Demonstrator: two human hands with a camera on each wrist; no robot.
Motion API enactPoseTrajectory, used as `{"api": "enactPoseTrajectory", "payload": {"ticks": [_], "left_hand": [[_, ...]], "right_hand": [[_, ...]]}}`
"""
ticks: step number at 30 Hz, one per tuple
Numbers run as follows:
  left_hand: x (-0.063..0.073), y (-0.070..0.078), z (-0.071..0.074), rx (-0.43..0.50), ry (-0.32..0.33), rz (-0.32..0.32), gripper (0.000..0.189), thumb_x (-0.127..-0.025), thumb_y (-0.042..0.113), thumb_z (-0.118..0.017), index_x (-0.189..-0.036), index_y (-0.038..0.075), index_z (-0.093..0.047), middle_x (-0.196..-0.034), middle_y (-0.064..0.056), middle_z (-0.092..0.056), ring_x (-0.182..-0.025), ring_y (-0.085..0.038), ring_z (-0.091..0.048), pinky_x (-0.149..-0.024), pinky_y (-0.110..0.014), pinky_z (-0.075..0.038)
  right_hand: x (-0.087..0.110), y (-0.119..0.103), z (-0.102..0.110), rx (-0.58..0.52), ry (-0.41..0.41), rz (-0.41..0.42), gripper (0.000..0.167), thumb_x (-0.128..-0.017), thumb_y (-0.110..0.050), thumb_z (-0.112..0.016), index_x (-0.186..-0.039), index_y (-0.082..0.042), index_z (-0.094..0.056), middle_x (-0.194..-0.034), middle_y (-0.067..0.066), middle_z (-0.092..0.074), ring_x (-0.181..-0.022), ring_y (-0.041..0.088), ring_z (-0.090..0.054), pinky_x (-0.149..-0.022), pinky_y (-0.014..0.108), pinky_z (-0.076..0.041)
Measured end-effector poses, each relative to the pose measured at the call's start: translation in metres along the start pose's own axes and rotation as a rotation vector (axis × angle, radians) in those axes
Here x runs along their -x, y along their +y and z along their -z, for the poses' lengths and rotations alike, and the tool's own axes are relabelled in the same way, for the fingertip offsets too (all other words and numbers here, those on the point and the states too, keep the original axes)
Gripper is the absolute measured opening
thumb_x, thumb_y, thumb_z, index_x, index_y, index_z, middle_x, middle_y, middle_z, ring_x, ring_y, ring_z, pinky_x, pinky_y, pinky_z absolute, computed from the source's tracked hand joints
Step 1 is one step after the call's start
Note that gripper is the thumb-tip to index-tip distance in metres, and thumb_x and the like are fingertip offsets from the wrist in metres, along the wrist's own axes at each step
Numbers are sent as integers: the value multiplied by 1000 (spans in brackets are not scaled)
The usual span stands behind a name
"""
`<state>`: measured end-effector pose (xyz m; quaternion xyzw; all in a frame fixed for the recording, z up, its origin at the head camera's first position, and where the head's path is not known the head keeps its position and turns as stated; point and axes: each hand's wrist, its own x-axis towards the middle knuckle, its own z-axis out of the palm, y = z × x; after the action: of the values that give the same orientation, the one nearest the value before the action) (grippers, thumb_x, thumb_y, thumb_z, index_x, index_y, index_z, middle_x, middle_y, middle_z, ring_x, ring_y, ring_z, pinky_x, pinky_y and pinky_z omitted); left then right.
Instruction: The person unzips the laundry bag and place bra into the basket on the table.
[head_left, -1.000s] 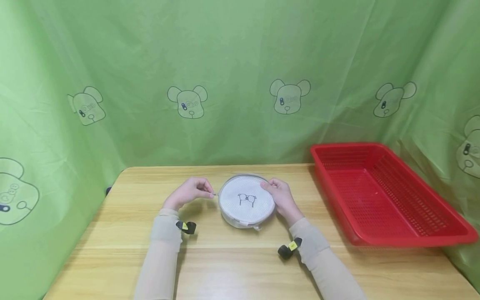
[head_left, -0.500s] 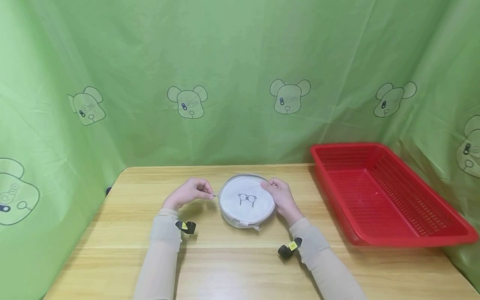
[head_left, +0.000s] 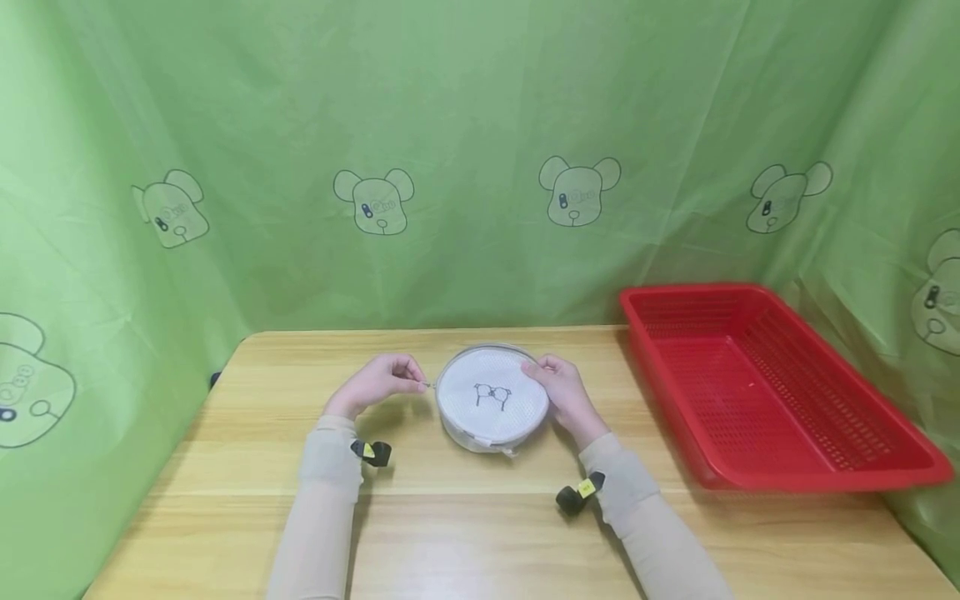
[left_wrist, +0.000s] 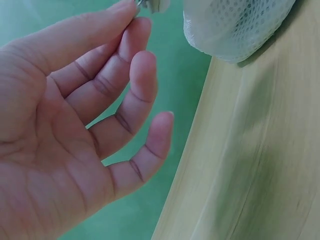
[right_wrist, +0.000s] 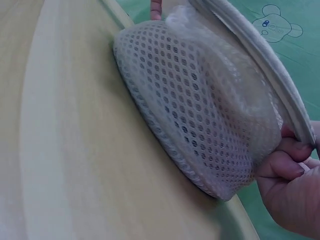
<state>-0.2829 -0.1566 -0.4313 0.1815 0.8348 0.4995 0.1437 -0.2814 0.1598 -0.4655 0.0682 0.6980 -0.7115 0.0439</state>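
Note:
A round white mesh laundry bag [head_left: 491, 421], with a line drawing on its top, stands near the middle of the table in the head view. My left hand [head_left: 378, 386] is at its left side, pinching a small zipper pull [left_wrist: 156, 5] between thumb and index finger; the other fingers are loosely bent. From the right, my right hand [head_left: 564, 393] grips the bag's rim, thumb on top and fingers below. In the right wrist view the mesh side wall [right_wrist: 175, 95] bulges under the lid's piped edge [right_wrist: 265, 55], where the fingertips [right_wrist: 287, 162] curl.
A red plastic basket [head_left: 671, 417] with perforated sides stands at the right of the wooden table [head_left: 450, 533]. Green curtains [head_left: 465, 275] printed with bear heads hang behind and at both sides.
Both hands keep their holds on the zipper pull and the rim. The bag's top has shifted very slightly to the left, and the whole head view has moved a little.

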Motion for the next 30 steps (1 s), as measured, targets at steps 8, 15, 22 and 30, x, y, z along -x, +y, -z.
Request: {"api": "enactPoseTrajectory", "payload": {"ticks": [8, 15, 22, 30], "left_hand": [[-4, -1, -5, 24, 74, 9, 19, -84, 15, -73, -98, 5, -66, -93, -5, -67, -89, -17, -61, -90, -34, -49], [-8, 1, -11, 2, 193, 35, 17, -85, 16, -73, -97, 6, -66, -92, -6, -67, -88, -17, -61, -86, -33, -51], [-16, 0, -18, -55, 298, 29, 18, -84, 16, -74, -96, 5, -66, -96, -11, -71, -84, -17, -63, -78, -30, -54], [-19, 6, -24, -30, 384, 55, 19, -84, 13, -74, -97, 3, -67, -98, -14, -70, -83, -18, -62, -77, -30, -54]], "right_hand": [[1, -4, 4, 10, -48, -15, 19, -91, -15, -65, -100, -3, -54, -79, -3, -63, -67, 7, -63, -63, 19, -55], [0, -8, 5, 85, -15, 11, 48, -90, -16, -67, -131, -1, -48, -104, 3, -57, -90, 11, -56, -77, 19, -52], [-2, -10, 5, 77, 8, 35, 59, -90, -12, -65, -144, -8, -42, -129, 11, -49, -104, 16, -52, -80, 18, -50], [0, -10, 7, 102, -70, 58, 64, -92, -17, -64, -149, -12, -36, -150, 14, -41, -129, 29, -45, -95, 27, -48]]}}
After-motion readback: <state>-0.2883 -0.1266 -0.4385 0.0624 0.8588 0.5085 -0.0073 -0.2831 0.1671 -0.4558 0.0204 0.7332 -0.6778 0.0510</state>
